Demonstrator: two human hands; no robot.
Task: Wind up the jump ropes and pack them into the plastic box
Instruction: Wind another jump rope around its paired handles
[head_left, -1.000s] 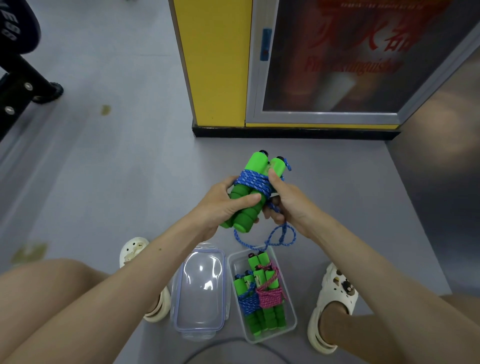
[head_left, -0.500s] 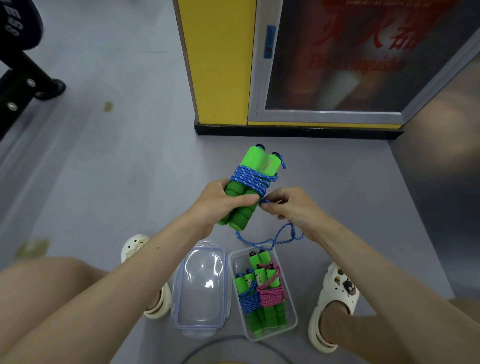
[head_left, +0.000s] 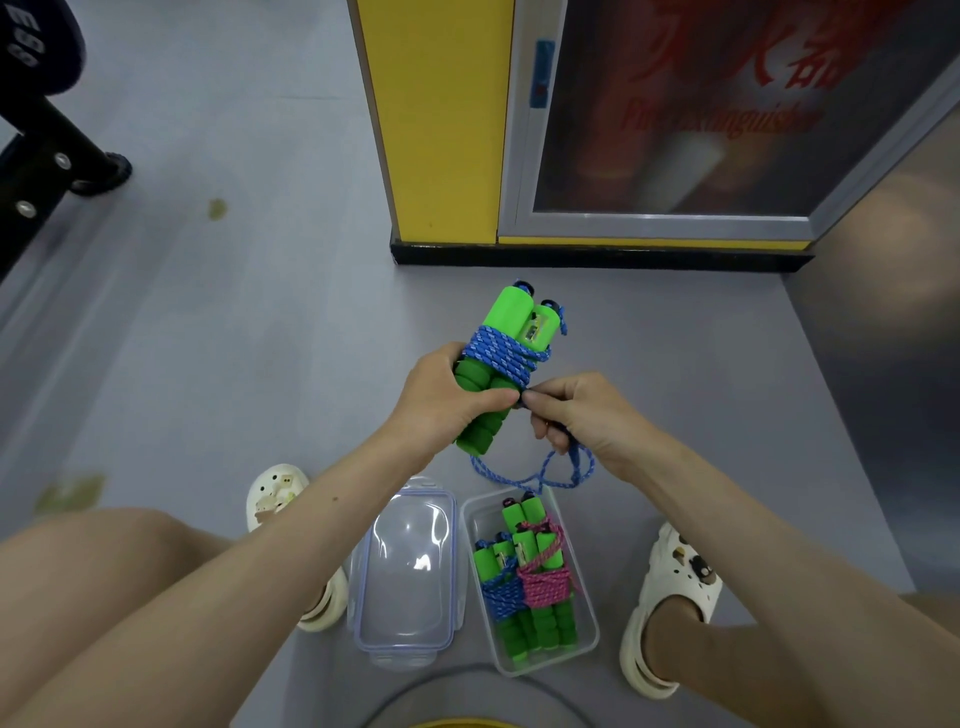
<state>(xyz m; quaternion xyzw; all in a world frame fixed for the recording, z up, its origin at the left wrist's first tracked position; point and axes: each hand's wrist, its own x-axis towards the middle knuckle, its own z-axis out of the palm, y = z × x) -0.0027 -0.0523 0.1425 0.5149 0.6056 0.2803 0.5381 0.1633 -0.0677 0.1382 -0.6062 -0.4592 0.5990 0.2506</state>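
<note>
The left hand (head_left: 445, 402) grips the paired green handles (head_left: 498, 364) in midair; the right hand (head_left: 582, 415) pinches their blue rope (head_left: 506, 353), its tail looping below. On the floor beneath, the plastic box (head_left: 589, 631) holds two wound ropes.

Likely a gym or sports hall. Grey rubber-type floor (head_left: 218, 332); black equipment frame (head_left: 47, 156) with bolts at far left of the yellow pillar (head_left: 436, 119). Just right of the pillar, a glass-fronted fire extinguisher cabinet (head_left: 675, 114) with red lettering.
</note>
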